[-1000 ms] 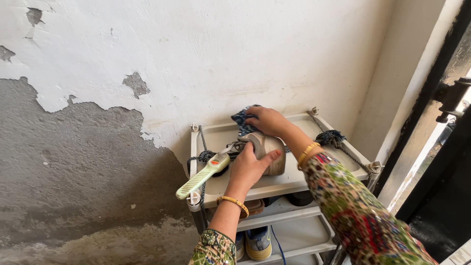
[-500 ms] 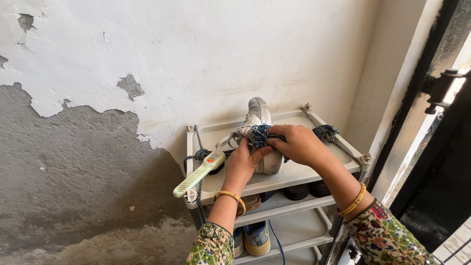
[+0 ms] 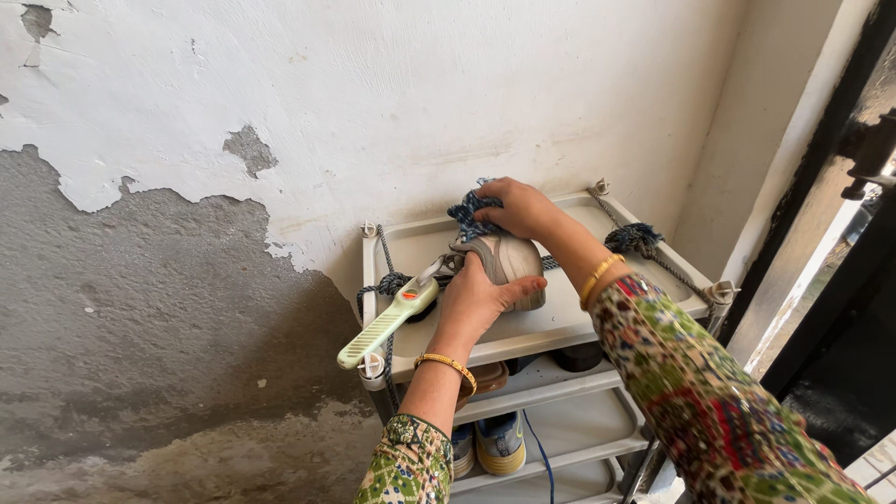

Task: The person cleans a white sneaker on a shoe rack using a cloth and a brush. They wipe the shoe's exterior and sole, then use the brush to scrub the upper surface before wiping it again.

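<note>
A grey shoe (image 3: 509,264) lies on the top shelf of a white rack (image 3: 560,322), against a peeling wall (image 3: 280,112). The left hand (image 3: 481,303) grips the shoe's near end, thumb and fingers closed around it. The right hand (image 3: 523,207) presses a blue cloth (image 3: 469,217) onto the shoe's far end, fingers curled on the cloth. A green brush (image 3: 385,323) rests just left of the shoe, its handle past the rack's front corner. Blue rope (image 3: 633,239) is knotted along the rack's sides. A blue-and-yellow sneaker (image 3: 499,443) sits on a lower shelf.
</note>
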